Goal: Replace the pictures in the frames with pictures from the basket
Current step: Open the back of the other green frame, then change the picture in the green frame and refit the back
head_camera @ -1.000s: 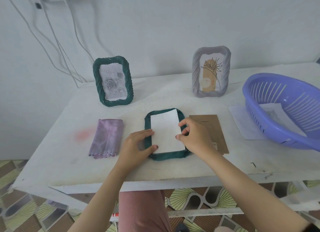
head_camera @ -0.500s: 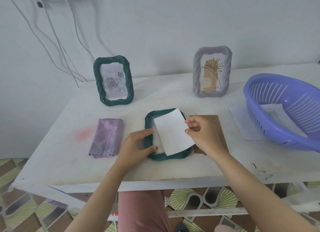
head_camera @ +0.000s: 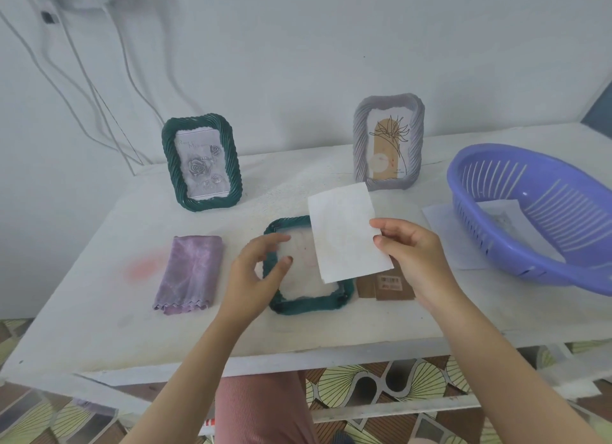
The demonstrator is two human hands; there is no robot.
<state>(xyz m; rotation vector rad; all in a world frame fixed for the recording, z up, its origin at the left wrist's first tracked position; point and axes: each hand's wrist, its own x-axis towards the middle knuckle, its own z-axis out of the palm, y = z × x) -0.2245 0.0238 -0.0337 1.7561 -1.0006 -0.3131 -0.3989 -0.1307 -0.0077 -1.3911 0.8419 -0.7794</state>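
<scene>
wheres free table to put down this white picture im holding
Bare table lies between the standing green frame and the grey frame, left of the purple cloth, and along the front edge before the flat green frame. Crowded to the right: brown backing board, loose sheet and basket sit close together.

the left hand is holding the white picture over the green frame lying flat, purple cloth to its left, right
No: the head view shows the right hand pinching the white picture over the green frame lying flat; the left hand is at that frame's left edge. The purple cloth is to its left.
</scene>
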